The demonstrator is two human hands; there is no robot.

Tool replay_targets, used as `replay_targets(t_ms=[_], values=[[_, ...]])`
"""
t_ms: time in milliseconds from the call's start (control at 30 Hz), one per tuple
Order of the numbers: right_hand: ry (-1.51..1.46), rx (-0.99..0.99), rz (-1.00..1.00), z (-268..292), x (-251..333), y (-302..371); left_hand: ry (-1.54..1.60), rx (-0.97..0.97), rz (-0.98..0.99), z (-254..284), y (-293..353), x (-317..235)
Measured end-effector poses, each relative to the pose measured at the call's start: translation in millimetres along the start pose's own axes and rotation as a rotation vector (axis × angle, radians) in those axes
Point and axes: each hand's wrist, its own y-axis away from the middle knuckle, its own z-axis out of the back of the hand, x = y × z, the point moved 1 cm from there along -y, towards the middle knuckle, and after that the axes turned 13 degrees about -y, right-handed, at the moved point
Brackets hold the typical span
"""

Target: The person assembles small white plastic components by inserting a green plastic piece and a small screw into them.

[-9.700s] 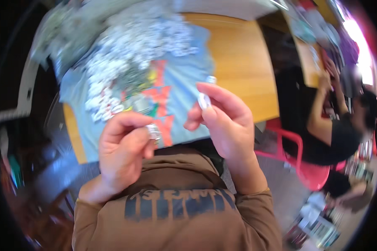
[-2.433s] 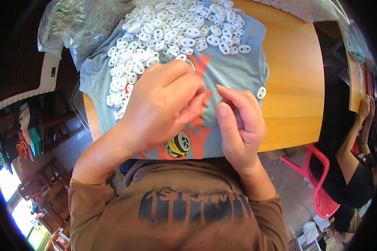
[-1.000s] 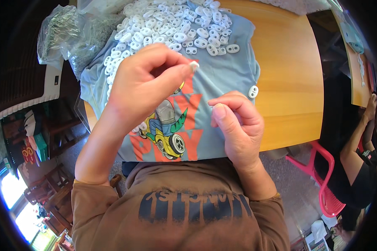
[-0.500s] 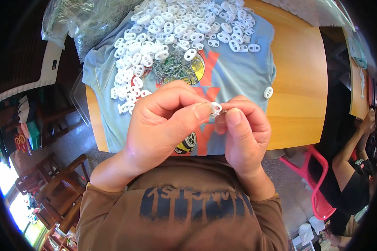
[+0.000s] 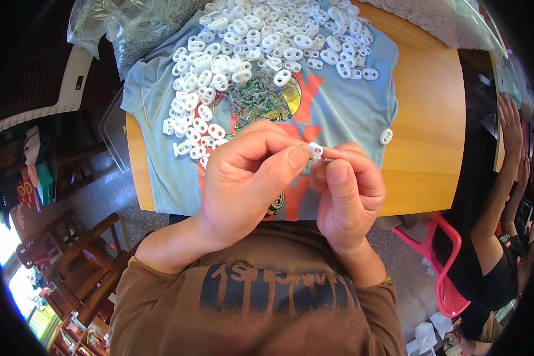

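Where both nearly meet | left hand — fingers pinching white toggle | right hand — fingers pinching spring

Lower centre, your brown shirt bears a row of tall dark lettering; mid-frame, the blue cloth bears big orange letters, partly hidden by your left hand.
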Motion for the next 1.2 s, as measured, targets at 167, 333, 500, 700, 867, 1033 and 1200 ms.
replay_targets(t_ms=[167,333,500,700,867,1033,1200], values=[[0.022,0.012,0.031,2,-3,-2,-0.038,0.010,-0.027,0,-2,4],[0.076,0.014,0.082,1,-3,-2,-0.077,0.015,-0.012,-1,-1,5],[0.361,0.053,0.223,-1,4,-3,-0.324,-0.043,-0.241,-1,0,3],[0.530,0.108,0.351,-1,5,-6,-0.447,-0.088,-0.312,-1,3,5],[0.613,0.173,0.357,-2,5,-11,-0.425,-0.044,-0.261,5,2,5],[0.522,0.145,0.257,-2,4,-11,-0.204,-0.019,-0.091,4,6,6],[0.449,0.167,0.204,0,4,-7,-0.197,-0.020,-0.092,3,9,7]])
